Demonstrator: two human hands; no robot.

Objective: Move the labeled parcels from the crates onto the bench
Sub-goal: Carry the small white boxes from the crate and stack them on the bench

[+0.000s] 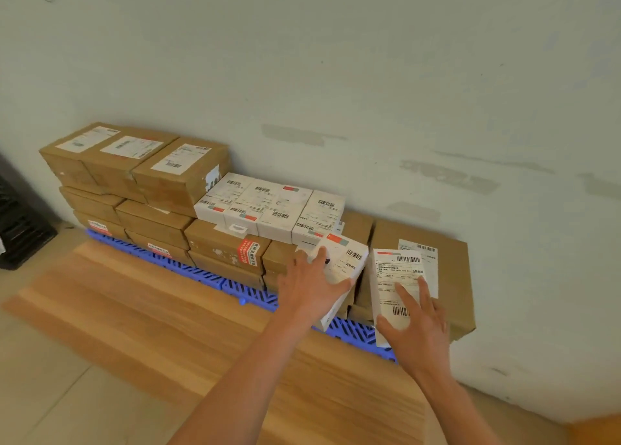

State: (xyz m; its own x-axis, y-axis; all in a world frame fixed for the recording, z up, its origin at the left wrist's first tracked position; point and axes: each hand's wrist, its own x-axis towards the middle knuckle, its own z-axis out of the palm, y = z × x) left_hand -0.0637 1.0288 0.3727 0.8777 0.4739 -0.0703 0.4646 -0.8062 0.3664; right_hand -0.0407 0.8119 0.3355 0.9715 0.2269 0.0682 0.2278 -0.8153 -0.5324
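Stacked brown cardboard parcels (141,179) with white labels sit on blue plastic crates (208,276) along the wall. Several small white labeled boxes (268,206) lie on top of the middle stack. My left hand (309,286) grips a white labeled box (346,263) that is tilted, fingers on its upper face and thumb at its lower edge. My right hand (416,327) holds a flat white labeled parcel (393,283) upright in front of a large brown box (450,276), thumb at its lower left and fingers spread over its label. The wooden bench (168,323) lies just in front of the crates.
A pale wall (336,74) rises directly behind the stacks. A black slatted crate (20,229) stands at the far left on the tiled floor (50,394). The bench top spreads across the lower middle under both forearms.
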